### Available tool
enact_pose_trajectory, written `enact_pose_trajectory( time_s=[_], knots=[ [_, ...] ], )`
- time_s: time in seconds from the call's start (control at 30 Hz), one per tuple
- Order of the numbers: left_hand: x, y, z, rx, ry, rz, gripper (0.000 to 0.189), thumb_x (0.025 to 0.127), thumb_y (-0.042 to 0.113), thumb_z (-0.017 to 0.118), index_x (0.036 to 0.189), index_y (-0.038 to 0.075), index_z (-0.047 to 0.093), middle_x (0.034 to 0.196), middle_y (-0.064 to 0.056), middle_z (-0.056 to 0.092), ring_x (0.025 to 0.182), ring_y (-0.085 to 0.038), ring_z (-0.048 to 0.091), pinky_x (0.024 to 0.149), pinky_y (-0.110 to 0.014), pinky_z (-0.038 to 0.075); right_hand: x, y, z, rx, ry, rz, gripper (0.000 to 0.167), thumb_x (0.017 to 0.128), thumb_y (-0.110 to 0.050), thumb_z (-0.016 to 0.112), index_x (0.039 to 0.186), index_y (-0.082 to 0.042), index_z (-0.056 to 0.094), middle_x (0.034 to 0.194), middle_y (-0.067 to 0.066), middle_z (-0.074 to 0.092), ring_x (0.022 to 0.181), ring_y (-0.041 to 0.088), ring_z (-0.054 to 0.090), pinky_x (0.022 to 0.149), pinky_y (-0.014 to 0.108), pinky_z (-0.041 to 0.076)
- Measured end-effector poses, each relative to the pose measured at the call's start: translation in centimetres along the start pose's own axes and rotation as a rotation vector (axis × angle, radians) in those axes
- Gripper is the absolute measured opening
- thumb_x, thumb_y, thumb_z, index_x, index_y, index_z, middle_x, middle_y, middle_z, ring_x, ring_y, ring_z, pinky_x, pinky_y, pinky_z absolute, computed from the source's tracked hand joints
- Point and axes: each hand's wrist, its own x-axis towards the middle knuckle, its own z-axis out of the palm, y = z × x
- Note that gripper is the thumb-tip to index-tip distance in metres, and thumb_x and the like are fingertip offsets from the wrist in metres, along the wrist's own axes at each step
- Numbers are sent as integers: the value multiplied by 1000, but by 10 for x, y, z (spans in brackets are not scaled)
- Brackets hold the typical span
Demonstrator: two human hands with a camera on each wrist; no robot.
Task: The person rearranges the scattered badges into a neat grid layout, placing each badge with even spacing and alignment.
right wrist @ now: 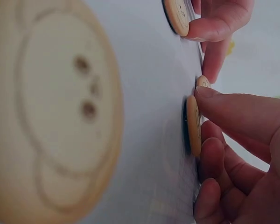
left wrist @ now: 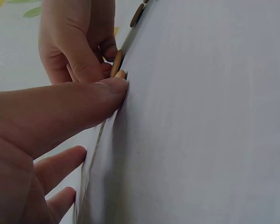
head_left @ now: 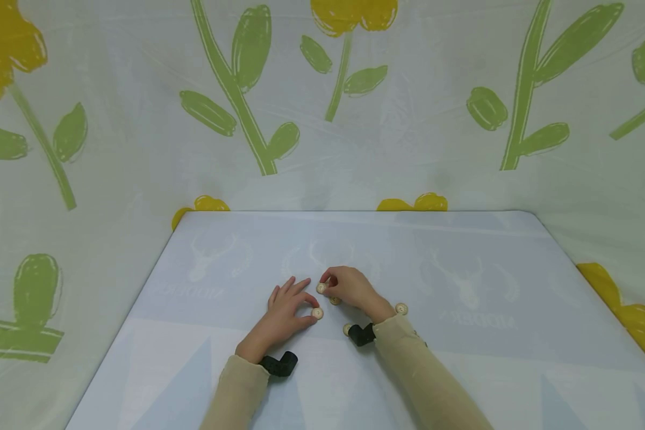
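Observation:
My left hand (head_left: 285, 310) pinches a small round wooden disc (head_left: 317, 313) between thumb and forefinger, its other fingers spread out over the table. Just beyond, my right hand (head_left: 352, 288) holds a second disc (head_left: 321, 288) by its edge with thumb and forefinger. Under the right hand lies a third disc (head_left: 335, 301); the right wrist view shows this disc (right wrist: 193, 126) flat beside the curled fingers. Close to that camera, another disc (right wrist: 60, 112) bears a drawn animal face with dark dots. Seen edge-on in the left wrist view, the left hand's disc (left wrist: 122, 73) is mostly hidden by the thumb.
One loose disc (head_left: 401, 309) is by the right wrist, and another (head_left: 346, 329) sits beside the black wrist camera (head_left: 361, 335). A second black camera (head_left: 280, 364) is on the left wrist. The pale table (head_left: 236, 394) meets a flower-printed curtain (head_left: 408, 137) at the back.

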Motion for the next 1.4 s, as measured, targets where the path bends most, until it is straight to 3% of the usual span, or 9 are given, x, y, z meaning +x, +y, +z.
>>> enact_pose_trajectory(
  time_s=[0.43, 0.73, 1.4],
  knots=[
    [-1, 3, 0, 0, 3, -13, 15, 76, 29, 69, 88, 29, 59, 141, -5, 33, 133, -31, 10, 99, -59, 1, 1, -4, 4, -71, -8, 13, 18, 78, -22, 67, 95, -18, 63, 73, -5, 52, 63, 11, 48, 56, 26, 39],
    [-3, 1, 0, 4, 8, -17, 15, 76, 29, 69, 87, 29, 59, 140, -5, 34, 133, -32, 11, 99, -59, 2, -4, -6, 7, -44, 7, -10, 21, 77, -20, 68, 98, -17, 63, 74, -4, 51, 64, 12, 47, 56, 26, 39],
    [-2, 1, 0, -6, 12, -3, 15, 77, 29, 69, 87, 29, 59, 141, -5, 33, 133, -32, 11, 98, -59, 1, -9, -6, 13, -72, 89, -16, 18, 78, -21, 68, 95, -17, 64, 75, -6, 50, 65, 11, 46, 57, 26, 38]
  ],
)
